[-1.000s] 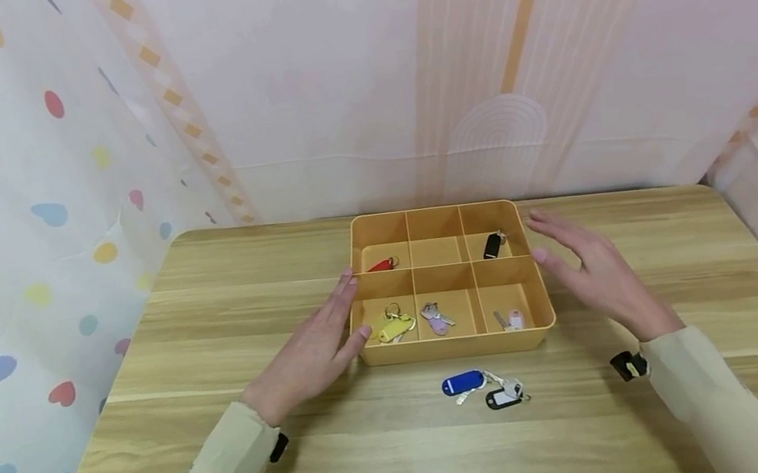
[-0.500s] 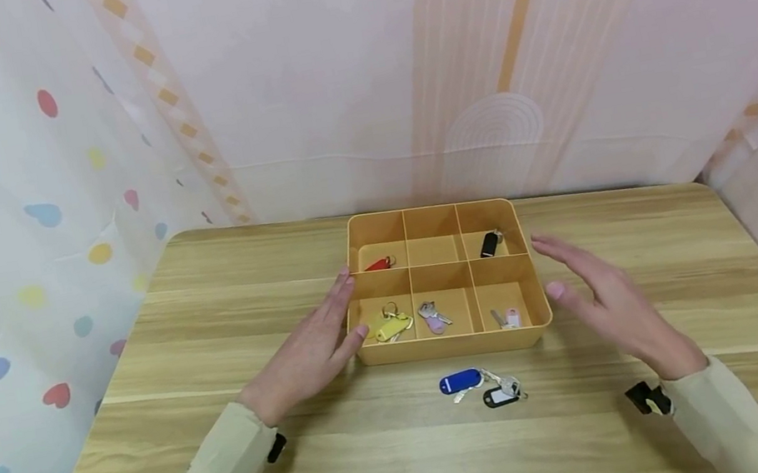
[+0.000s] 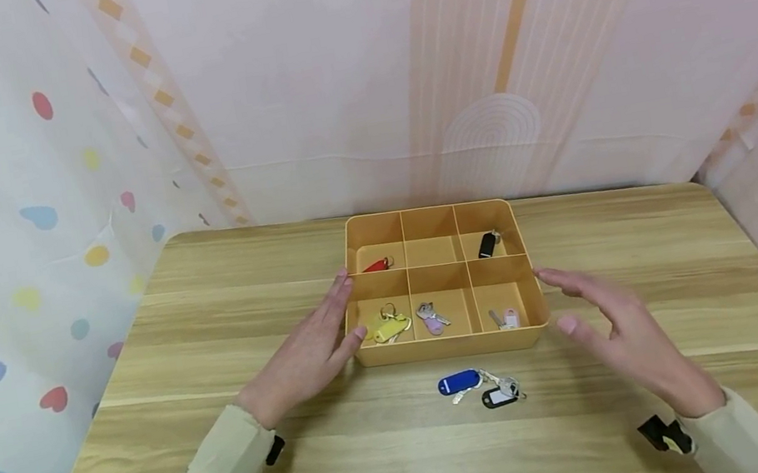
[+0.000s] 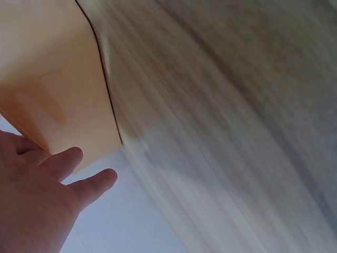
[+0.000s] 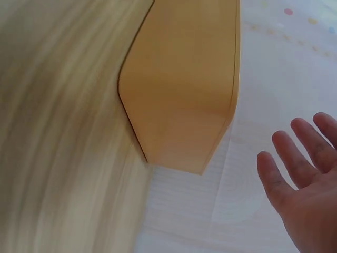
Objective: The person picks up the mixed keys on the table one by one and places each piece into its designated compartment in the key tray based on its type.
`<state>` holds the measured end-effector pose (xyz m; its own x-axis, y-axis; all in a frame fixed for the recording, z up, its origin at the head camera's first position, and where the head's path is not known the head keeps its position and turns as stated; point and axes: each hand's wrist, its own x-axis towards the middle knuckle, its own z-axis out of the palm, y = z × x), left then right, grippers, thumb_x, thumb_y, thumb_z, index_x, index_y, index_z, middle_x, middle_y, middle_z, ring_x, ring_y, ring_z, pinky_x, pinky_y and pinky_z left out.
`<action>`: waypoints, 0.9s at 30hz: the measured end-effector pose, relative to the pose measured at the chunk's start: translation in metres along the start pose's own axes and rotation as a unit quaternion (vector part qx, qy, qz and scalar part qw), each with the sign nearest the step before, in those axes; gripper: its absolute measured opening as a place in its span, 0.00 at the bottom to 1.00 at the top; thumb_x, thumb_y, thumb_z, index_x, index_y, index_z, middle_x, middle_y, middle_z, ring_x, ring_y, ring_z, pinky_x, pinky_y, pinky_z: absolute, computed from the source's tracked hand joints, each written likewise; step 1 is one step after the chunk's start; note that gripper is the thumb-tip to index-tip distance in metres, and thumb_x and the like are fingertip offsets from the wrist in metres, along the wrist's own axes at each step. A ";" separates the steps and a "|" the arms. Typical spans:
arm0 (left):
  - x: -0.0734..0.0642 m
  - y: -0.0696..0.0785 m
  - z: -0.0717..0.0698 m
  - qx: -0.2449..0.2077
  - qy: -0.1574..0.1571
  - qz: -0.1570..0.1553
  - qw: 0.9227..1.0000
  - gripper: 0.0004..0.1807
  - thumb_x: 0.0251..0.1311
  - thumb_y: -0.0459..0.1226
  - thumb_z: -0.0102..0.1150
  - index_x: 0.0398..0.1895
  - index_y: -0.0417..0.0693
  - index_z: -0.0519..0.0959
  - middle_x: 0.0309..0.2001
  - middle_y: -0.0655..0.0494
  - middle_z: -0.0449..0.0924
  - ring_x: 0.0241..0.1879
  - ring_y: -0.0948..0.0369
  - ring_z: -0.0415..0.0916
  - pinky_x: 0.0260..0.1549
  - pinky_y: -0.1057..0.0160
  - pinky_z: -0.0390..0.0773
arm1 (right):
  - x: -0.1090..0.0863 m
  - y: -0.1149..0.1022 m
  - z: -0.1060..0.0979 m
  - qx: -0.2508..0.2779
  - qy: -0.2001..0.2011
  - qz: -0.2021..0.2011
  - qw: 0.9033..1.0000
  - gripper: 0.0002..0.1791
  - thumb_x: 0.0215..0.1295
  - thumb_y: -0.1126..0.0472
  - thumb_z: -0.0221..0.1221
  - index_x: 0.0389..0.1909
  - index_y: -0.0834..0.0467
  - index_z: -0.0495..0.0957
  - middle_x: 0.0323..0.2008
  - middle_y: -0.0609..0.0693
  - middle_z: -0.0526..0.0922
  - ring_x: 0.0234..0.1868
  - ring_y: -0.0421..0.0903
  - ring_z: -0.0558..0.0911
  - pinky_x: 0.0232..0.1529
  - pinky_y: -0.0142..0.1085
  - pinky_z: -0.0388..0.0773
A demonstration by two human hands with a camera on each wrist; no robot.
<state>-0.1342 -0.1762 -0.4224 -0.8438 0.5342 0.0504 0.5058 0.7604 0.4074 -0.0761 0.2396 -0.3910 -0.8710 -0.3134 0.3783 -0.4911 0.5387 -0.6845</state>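
Observation:
An orange-yellow divided box [image 3: 448, 349] stands on the wooden table. My left hand [image 3: 299, 369] rests against its left side, fingers extended and thumb at the front left rim. My right hand [image 3: 627, 328] hovers beside the right side with spread fingers; the right wrist view shows a gap between them. Key tags lie in the compartments: red [image 3: 377, 266] back left, black [image 3: 487, 244] back right, yellow [image 3: 392, 328] front left, purple [image 3: 434, 327] front middle and pale pink [image 3: 511, 318] front right. In front of the box lie a blue key tag [image 3: 459, 382] and a black-framed key tag [image 3: 500, 397] with keys.
The wooden table [image 3: 390, 471] extends around the box on all sides. A patterned curtain [image 3: 309, 97] hangs right behind the table, and a dotted curtain [image 3: 56, 302] hangs along the left.
My right hand has moved down and slightly outward from the box's right side, toward the table's front. My left hand stays against the box. The keys have not moved.

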 end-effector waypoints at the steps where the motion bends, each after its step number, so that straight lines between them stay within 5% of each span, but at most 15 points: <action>1: 0.000 0.000 0.000 -0.001 0.000 0.000 1.000 0.42 0.82 0.57 0.35 0.84 0.41 0.40 0.84 0.48 0.33 0.82 0.51 0.40 0.76 0.45 0.54 | -0.002 0.000 0.001 0.002 0.000 -0.005 1.000 0.30 0.72 0.63 0.59 0.74 0.50 0.72 0.71 0.47 0.75 0.68 0.41 0.74 0.66 0.26 0.66; 7: 0.000 -0.001 0.001 -0.002 0.003 0.003 1.000 0.42 0.82 0.57 0.35 0.84 0.41 0.39 0.84 0.48 0.33 0.82 0.51 0.40 0.76 0.45 0.54 | -0.012 0.001 0.005 0.005 0.000 -0.025 1.000 0.30 0.67 0.68 0.63 0.70 0.53 0.76 0.67 0.49 0.80 0.64 0.39 0.78 0.65 0.25 0.68; 13: -0.001 -0.001 0.002 -0.003 0.004 0.001 1.000 0.42 0.82 0.57 0.35 0.84 0.41 0.39 0.84 0.48 0.33 0.82 0.50 0.41 0.76 0.44 0.54 | -0.024 -0.004 0.012 -0.009 -0.019 0.024 0.999 0.30 0.66 0.65 0.66 0.68 0.44 0.78 0.63 0.43 0.82 0.62 0.42 0.80 0.64 0.34 0.73; 20: -0.001 -0.001 0.002 -0.002 0.006 0.002 1.000 0.42 0.82 0.57 0.35 0.84 0.41 0.39 0.84 0.49 0.33 0.82 0.50 0.40 0.76 0.42 0.55 | -0.033 -0.003 0.018 -0.008 -0.039 0.032 0.999 0.30 0.64 0.66 0.69 0.66 0.43 0.80 0.62 0.41 0.83 0.63 0.42 0.80 0.64 0.26 0.68; 27: -0.001 -0.002 0.002 -0.003 0.002 -0.003 1.000 0.42 0.82 0.57 0.35 0.85 0.43 0.38 0.84 0.51 0.32 0.82 0.51 0.40 0.75 0.41 0.54 | -0.039 0.003 0.026 -0.009 -0.060 0.028 0.998 0.28 0.64 0.65 0.71 0.65 0.45 0.81 0.62 0.41 0.83 0.63 0.43 0.80 0.65 0.28 0.69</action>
<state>-0.1338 -0.1771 -0.4252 -0.8473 0.5285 0.0521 0.5000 0.7608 0.4138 -0.0433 0.2335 -0.4242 -0.8899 -0.3731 0.2624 -0.4433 0.5722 -0.6900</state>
